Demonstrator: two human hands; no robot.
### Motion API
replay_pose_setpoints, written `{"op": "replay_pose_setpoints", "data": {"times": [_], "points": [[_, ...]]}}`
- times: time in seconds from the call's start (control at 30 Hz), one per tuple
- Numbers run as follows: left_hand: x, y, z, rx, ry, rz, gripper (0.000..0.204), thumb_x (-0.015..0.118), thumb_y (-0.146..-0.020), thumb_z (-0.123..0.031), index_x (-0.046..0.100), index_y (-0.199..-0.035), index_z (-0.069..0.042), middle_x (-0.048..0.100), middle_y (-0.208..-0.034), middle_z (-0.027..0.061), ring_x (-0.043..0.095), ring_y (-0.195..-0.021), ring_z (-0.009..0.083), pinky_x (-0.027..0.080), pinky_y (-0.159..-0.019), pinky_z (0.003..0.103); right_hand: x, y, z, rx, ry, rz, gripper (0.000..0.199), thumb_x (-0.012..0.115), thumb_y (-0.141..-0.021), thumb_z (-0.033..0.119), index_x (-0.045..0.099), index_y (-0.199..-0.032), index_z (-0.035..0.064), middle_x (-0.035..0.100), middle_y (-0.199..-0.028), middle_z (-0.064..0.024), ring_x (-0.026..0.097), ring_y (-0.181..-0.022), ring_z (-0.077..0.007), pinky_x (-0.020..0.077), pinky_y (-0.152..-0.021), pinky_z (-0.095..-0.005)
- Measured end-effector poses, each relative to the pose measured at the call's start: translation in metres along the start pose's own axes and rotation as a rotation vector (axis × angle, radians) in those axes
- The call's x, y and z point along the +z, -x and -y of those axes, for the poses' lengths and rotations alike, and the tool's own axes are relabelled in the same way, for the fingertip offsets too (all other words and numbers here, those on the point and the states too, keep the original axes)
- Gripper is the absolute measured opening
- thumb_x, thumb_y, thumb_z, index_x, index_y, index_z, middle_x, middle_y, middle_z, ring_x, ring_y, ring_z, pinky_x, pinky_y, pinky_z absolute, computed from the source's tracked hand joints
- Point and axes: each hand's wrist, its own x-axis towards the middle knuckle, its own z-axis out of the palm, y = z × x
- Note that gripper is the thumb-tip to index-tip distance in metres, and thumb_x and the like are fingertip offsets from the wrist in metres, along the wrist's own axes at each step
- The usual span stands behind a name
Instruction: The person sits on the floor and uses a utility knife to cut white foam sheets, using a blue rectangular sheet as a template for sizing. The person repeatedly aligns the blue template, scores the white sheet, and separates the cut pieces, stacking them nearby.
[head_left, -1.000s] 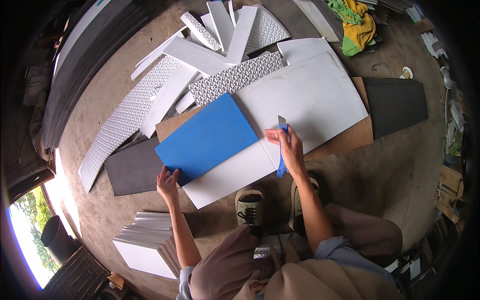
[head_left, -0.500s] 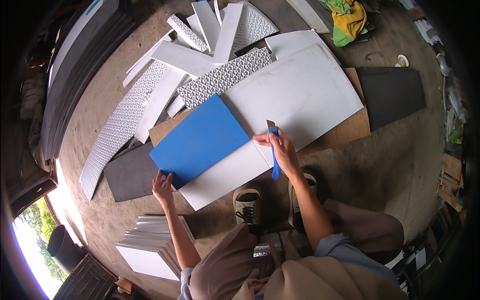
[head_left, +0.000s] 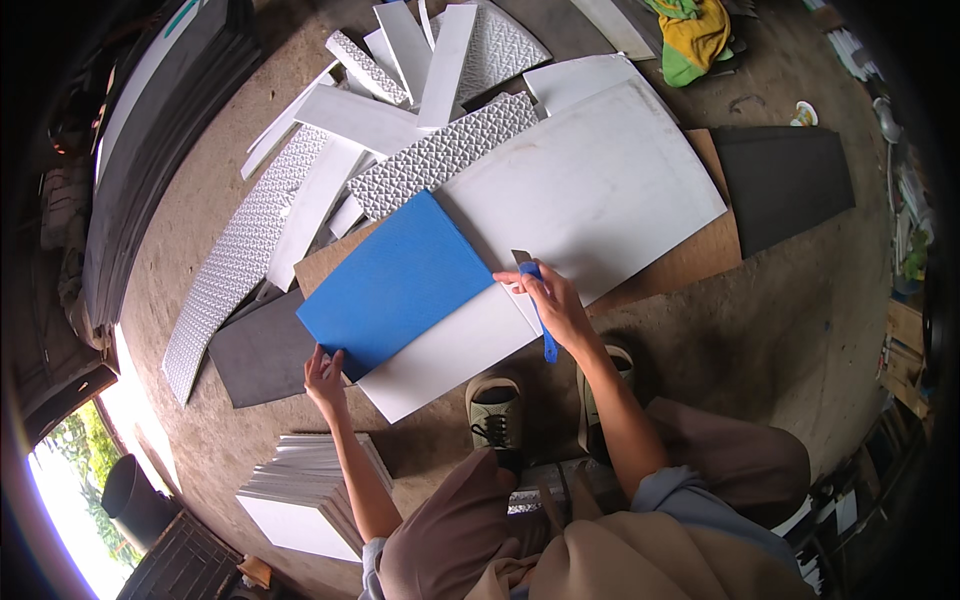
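Observation:
A flat blue rectangular board (head_left: 400,285) lies on a white sheet (head_left: 440,350), with a strip of the white showing along its near side. My left hand (head_left: 325,385) grips the blue board's near left corner between thumb and fingers. In my right hand (head_left: 555,305) is a blue-handled utility knife (head_left: 549,345), its blade out and pointing away from me. The fingertips of that hand reach the blue board's right corner, while the blade stays above the white surface.
A larger white sheet (head_left: 600,170) spreads to the right over a brown board (head_left: 665,275). White and textured offcuts (head_left: 445,150) pile up beyond. Dark sheets (head_left: 785,190) lie at both sides. A stack of white-faced panels (head_left: 300,510) stands at my lower left, near my shoes (head_left: 493,405).
My right hand has shifted slightly left, its fingertips now at the blue board's corner. The knife has tilted, its blade swinging left. My left hand keeps its place.

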Motion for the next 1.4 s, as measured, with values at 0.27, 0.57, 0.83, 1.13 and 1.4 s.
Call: {"op": "replay_pose_setpoints", "data": {"times": [0.27, 0.57, 0.83, 1.13, 1.4], "points": [[0.006, 0.003, 0.007, 0.058, 0.06, -0.067, 0.041, 0.07, -0.071, -0.012, 0.057, -0.109, -0.006, 0.055, -0.092, 0.0036, 0.05, -0.067, 0.0083, 0.044, -0.06, 0.02, 0.001, 0.001, -0.001, 0.005, -0.075, -0.006, 0.031, 0.035, -0.09, 0.021, 0.056, -0.097, -0.0009, 0.062, -0.097, -0.0074, 0.054, -0.082, -0.0158, 0.0424, -0.078, -0.0286], [0.03, 0.021, -0.111, 0.391, -0.259, -0.227, 0.078, 0.071, -0.06, -0.005, 0.032, -0.128, -0.009, 0.035, -0.119, 0.0164, 0.032, -0.111, 0.0323, 0.026, -0.094, 0.045, 0.004, -0.036, 0.046, 0.032, 0.419, -0.091, 0.018, 0.04, -0.087, 0.018, 0.045, -0.089, 0.0013, 0.059, -0.06, -0.0101, 0.058, -0.053, -0.0254, 0.0469, -0.053, -0.0331], [0.107, -0.001, -0.161, 0.641, -0.364, 0.353, 0.109, 0.073, -0.049, -0.05, 0.017, -0.136, -0.016, 0.004, -0.143, 0.0097, -0.004, -0.131, 0.0313, -0.005, -0.091, 0.067, 0.05, -0.104, 0.049, -0.352, 1.199, 0.014, 0.023, 0.05, -0.081, 0.021, 0.046, -0.088, -0.001, 0.058, -0.054, -0.0138, 0.06, -0.051, -0.0284, 0.0478, -0.046, -0.037], [0.113, -0.003, -0.16, 0.621, -0.344, 0.424, 0.116, 0.075, -0.044, -0.049, 0.012, -0.137, -0.018, 0.002, -0.143, 0.01, -0.007, -0.131, 0.0317, -0.007, -0.092, 0.064, 0.061, -0.112, 0.049, -0.199, 1.222, 0.085, 0.023, 0.046, -0.082, 0.021, 0.048, -0.085, -0.0012, 0.059, -0.064, -0.0193, 0.06, -0.063, -0.0354, 0.0491, -0.057, -0.0428], [0.113, -0.004, -0.158, 0.624, -0.346, 0.405, 0.118, 0.076, -0.043, -0.049, 0.012, -0.137, -0.018, 0.002, -0.143, 0.0094, -0.007, -0.131, 0.0313, -0.007, -0.092, 0.065, 0.062, -0.117, 0.05, -0.157, 1.213, 0.08, 0.025, 0.047, -0.081, 0.022, 0.05, -0.086, -0.0025, 0.06, -0.069, -0.0208, 0.061, -0.069, -0.0353, 0.0491, -0.063, -0.0426]]}}
